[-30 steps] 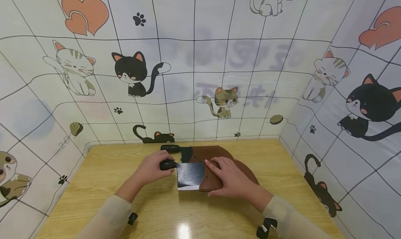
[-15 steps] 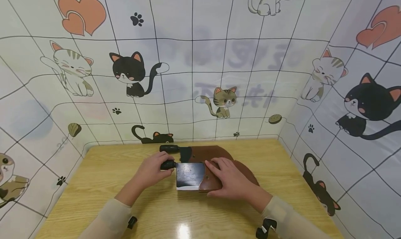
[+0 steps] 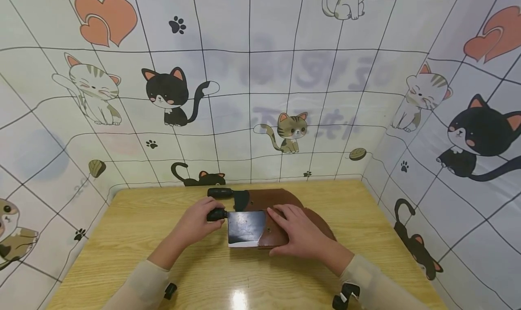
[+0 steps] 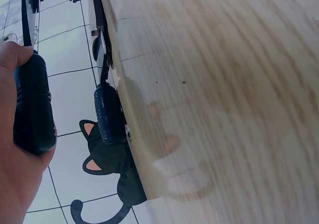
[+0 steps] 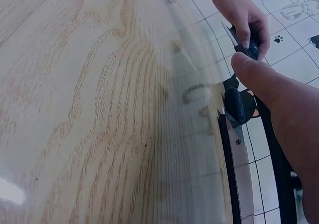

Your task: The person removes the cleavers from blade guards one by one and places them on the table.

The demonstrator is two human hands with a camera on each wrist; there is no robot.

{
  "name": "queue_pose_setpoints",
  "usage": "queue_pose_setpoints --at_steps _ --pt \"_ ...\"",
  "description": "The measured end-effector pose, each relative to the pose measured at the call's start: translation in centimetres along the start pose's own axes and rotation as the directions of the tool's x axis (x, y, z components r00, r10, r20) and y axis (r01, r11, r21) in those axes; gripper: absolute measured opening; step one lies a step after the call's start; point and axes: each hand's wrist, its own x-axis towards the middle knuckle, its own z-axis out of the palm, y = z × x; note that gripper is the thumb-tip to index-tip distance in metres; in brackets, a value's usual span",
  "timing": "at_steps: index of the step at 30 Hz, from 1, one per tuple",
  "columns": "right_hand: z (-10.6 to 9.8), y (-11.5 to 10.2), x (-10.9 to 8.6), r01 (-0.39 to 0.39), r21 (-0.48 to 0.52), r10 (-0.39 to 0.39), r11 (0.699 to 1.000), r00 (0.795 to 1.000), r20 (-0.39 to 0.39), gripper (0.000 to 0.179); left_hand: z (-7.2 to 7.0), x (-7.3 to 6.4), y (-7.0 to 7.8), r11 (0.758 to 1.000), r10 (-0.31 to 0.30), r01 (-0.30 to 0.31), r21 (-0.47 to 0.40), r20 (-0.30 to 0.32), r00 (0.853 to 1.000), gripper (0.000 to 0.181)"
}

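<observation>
My left hand (image 3: pixel 198 220) grips the black handle (image 4: pixel 35 102) of a cleaver (image 3: pixel 245 228), its thumb lying along the handle in the left wrist view. The broad, dark blade with a bright lower edge points right. Its far part is hidden in a brown leather sheath (image 3: pixel 273 235). My right hand (image 3: pixel 303 233) holds that sheath between thumb and spread fingers, covering much of it. Behind lies a second cleaver with a black handle (image 3: pixel 220 193), its blade mostly inside another brown sheath (image 3: pixel 270 197). The right wrist view shows my right thumb (image 5: pixel 259 77) close in front.
The wooden table (image 3: pixel 134 237) carries all of this. Brown leather (image 3: pixel 321 222) with a rounded edge shows beyond my right hand. A cat-printed cloth (image 3: pixel 232 138) hangs around the back and sides of the table. Black straps (image 3: pixel 346 296) sit at the wrists.
The held cleaver has shifted very slightly left with my left hand, showing a little more blade beside the sheath. My right hand and the rear cleaver look almost unmoved.
</observation>
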Motion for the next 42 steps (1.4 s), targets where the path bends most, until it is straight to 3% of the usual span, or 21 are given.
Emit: queue_pose_setpoints --at_steps 9,31,42 --pt "0.1 0.2 0.0 0.01 0.012 -0.01 1.0 1.0 -0.004 0.118 -0.3 -0.2 -0.1 1.0 0.026 -0.026 -0.007 -0.038 0.999 0.034" --pt "-0.2 -0.1 -0.3 0.021 0.026 -0.019 0.999 0.999 -0.05 0.112 -0.4 -1.1 -1.7 1.0 0.021 -0.022 -0.013 -0.045 0.999 0.035" --pt "-0.7 -0.2 -0.4 -0.008 0.005 0.008 1.0 1.0 -0.007 0.112 -0.8 -1.4 -2.2 0.999 0.042 -0.044 -0.019 -0.072 0.997 0.034"
